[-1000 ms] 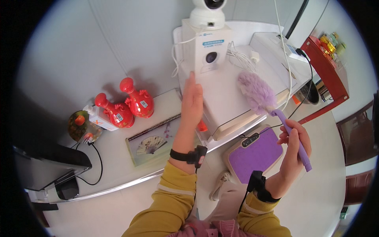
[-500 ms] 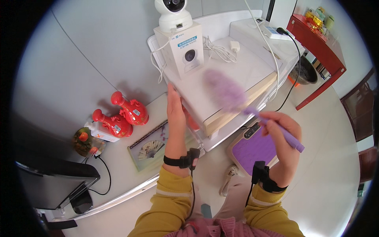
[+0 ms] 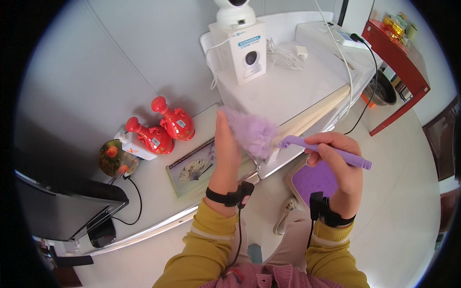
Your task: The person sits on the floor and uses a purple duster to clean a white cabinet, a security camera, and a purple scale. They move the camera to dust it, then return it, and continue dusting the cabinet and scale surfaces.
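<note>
My right hand [image 3: 338, 153] is closed around the purple handle of a fluffy duster [image 3: 252, 132]. The duster's lilac head lies over the near left corner of a white cabinet top [image 3: 288, 96], right beside my left hand [image 3: 226, 144]. That hand is upright, seen edge-on, with its fingers stretched out along the cabinet's left side; it grips nothing that I can see, and part of it is hidden. On the cabinet a white camera [image 3: 235, 15] stands on its box [image 3: 239, 53], with a coiled white cable [image 3: 285, 57] beside it.
Left of the cabinet, a low stand holds two red vases [image 3: 175, 122], a white bottle [image 3: 137, 146], a framed fan picture [image 3: 194, 170], a round decorative plate [image 3: 115, 158] and a monitor [image 3: 67, 206]. A purple-topped scale [image 3: 314, 182] lies below; a red table [image 3: 398, 67] stands right.
The duster head has swept left and toward me, from the middle of the cabinet top to its near left corner beside my left hand. The whole view has shifted slightly.
</note>
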### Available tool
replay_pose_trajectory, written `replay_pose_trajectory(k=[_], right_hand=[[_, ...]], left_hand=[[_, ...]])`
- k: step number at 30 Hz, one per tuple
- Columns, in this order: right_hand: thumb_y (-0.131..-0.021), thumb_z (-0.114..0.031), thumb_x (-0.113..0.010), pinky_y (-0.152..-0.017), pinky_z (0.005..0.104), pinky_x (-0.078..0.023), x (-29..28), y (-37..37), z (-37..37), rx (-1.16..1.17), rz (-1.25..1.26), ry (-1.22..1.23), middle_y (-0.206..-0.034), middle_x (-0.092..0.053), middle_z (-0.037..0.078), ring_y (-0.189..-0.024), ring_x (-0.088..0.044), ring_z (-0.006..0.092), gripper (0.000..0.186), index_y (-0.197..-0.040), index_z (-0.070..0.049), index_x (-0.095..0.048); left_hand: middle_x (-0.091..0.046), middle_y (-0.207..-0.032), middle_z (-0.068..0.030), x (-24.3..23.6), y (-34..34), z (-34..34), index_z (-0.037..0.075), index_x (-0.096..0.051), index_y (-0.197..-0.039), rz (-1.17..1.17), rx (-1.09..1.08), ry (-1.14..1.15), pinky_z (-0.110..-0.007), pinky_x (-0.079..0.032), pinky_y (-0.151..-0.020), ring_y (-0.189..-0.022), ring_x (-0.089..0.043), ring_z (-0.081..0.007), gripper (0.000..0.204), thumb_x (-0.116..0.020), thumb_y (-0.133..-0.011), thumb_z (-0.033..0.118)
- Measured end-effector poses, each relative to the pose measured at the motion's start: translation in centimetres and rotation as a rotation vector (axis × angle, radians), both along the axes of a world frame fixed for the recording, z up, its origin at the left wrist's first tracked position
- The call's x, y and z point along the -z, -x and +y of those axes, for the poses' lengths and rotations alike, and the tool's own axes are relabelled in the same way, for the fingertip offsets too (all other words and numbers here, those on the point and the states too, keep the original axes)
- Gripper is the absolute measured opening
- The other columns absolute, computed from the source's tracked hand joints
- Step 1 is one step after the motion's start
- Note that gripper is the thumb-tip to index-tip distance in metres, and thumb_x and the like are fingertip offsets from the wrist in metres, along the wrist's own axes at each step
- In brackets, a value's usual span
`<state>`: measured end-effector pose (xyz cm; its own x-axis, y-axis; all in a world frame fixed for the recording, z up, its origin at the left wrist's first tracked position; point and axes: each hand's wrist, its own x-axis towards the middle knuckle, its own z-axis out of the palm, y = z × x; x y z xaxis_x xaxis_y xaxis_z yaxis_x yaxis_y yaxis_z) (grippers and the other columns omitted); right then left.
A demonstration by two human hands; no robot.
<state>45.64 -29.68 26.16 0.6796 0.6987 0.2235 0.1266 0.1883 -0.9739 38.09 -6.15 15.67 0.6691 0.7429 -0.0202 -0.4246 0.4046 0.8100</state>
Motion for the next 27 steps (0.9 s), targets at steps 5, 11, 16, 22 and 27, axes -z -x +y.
replay_pose_trajectory(k=[5,11,16,22,27], right_hand=[[-0.082,-0.001,-0.067,-0.061,0.0294,-0.047,0.9,1.5,3.4,0.034,-0.471,0.114,-0.077,-0.064,0.007,-0.069,-0.062,0.0156,0.02,-0.101,0.001,-0.07],[-0.083,-0.011,-0.068,-0.067,0.0336,-0.05,5.8,6.5,9.8,-0.04,-0.33,0.293,-0.088,-0.062,0.011,-0.072,-0.061,0.0277,0.03,-0.112,-0.005,-0.064],[-0.082,-0.013,-0.067,-0.072,0.0394,-0.052,9.7,6.1,12.2,0.038,-0.536,0.402,-0.101,-0.06,0.015,-0.081,-0.061,0.0317,0.032,-0.114,-0.008,-0.064],[-0.08,-0.006,-0.067,-0.072,0.0413,-0.051,8.8,6.8,11.3,0.01,-0.791,0.429,-0.1,-0.059,0.018,-0.085,-0.061,0.036,0.031,-0.111,-0.009,-0.065],[-0.081,-0.001,-0.069,-0.068,0.0387,-0.051,6.5,7.0,10.7,0.078,-0.823,0.305,-0.087,-0.062,0.017,-0.077,-0.062,0.0352,0.021,-0.101,-0.006,-0.07]], left_hand=[[-0.057,-0.127,-0.0096,-0.3,0.5,1.7,0.0,-0.046,-0.133,-0.06,-0.01,0.152,-0.038,-0.046,-0.099,-0.115,-0.057,-0.0221,0.054,-0.042,-0.105,0.046],[-0.045,-0.143,-0.0132,-1.1,1.3,2.5,0.001,-0.036,-0.145,0.011,-0.063,0.185,-0.042,-0.039,-0.106,-0.128,-0.047,-0.0245,0.063,-0.044,-0.103,0.047],[-0.055,-0.133,-0.0089,-1.4,1.6,2.7,0.004,-0.052,-0.133,0.13,-0.147,0.224,-0.037,-0.043,-0.101,-0.119,-0.055,-0.0188,0.049,-0.041,-0.105,0.043],[-0.008,-0.165,-0.0207,-0.6,2.6,3.7,0.004,-0.021,-0.156,0.193,-0.044,0.114,-0.055,-0.012,-0.118,-0.153,-0.007,-0.0337,0.087,-0.052,-0.096,0.058],[-0.009,-0.165,-0.0196,-0.1,2.9,4.0,0.005,-0.023,-0.156,0.16,-0.036,0.114,-0.056,-0.012,-0.118,-0.153,-0.008,-0.0334,0.086,-0.052,-0.095,0.058]])
